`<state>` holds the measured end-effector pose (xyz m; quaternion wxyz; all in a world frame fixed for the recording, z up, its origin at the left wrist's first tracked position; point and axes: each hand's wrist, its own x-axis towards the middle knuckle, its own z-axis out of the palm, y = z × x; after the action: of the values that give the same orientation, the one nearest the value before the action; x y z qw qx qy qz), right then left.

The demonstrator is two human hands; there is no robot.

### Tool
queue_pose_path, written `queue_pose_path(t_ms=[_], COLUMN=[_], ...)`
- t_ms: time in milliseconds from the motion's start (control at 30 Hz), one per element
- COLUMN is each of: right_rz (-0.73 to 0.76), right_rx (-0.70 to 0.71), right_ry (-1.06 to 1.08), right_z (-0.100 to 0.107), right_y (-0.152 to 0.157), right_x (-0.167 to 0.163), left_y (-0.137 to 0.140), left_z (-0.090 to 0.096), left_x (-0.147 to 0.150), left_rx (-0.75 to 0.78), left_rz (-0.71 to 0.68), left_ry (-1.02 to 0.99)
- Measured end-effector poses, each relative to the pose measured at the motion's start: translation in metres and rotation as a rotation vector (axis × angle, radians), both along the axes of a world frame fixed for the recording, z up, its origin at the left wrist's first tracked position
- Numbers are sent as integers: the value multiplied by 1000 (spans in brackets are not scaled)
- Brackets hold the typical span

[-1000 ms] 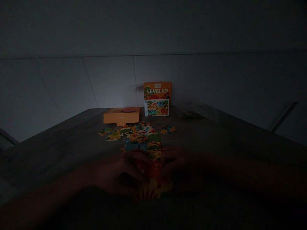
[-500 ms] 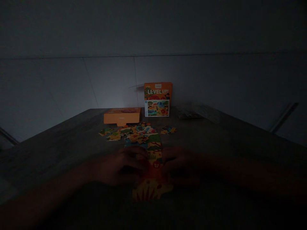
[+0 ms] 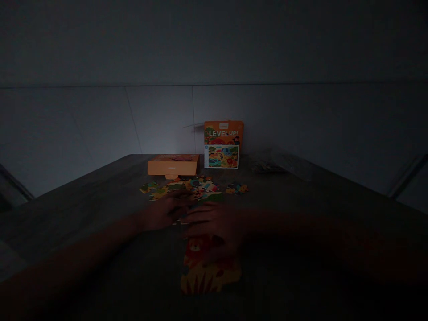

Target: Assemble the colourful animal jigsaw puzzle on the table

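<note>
A partly joined jigsaw puzzle [image 3: 200,276] lies on the table in front of me, showing a lion and red plants. My right hand [image 3: 216,223] rests across its upper part, fingers spread and pointing left, hiding much of the picture. Just beyond and to the left, my left hand [image 3: 165,209] reaches over the puzzle's upper left edge near the loose pieces, its fingers stretched to the right. Loose jigsaw pieces [image 3: 157,191] are heaped behind the hands. Dim light and blur hide whether any piece is under the fingertips.
On the dark table [image 3: 100,196] an orange box part [image 3: 172,167] lies behind the heap. An orange puzzle box [image 3: 224,129] stands by the wall with a picture card [image 3: 222,157] in front. A small piece cluster [image 3: 237,187] and a clear plastic bag [image 3: 284,165] are to the right.
My left hand has moved forward, away from the puzzle's left side. My right hand has slid left over the upper part, and the lion now shows. The view has tilted slightly.
</note>
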<state>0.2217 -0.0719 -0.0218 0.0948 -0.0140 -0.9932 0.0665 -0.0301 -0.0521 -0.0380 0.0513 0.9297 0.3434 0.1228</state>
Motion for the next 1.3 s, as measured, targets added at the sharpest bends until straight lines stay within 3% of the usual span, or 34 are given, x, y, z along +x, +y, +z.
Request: queue_pose_path(t_ms=[233, 433, 900, 1100, 1300], right_rz=[-59, 0, -171, -33, 38], right_rx=[-54, 16, -22, -109, -191], right_ry=[0, 127, 286, 243, 306], right_z=[-10, -12, -24, -16, -24], right_y=[5, 9, 18, 15, 22], right_x=[-14, -10, -8, -5, -4], left_y=[7, 6, 4, 4, 5], left_z=[2, 4, 6, 6, 6], left_x=[-12, -14, -13, -13, -13], left_rx=[-7, -3, -24, -18, -4], left_rz=[55, 55, 37, 57, 67], left_ry=[-15, -55, 6, -1, -6])
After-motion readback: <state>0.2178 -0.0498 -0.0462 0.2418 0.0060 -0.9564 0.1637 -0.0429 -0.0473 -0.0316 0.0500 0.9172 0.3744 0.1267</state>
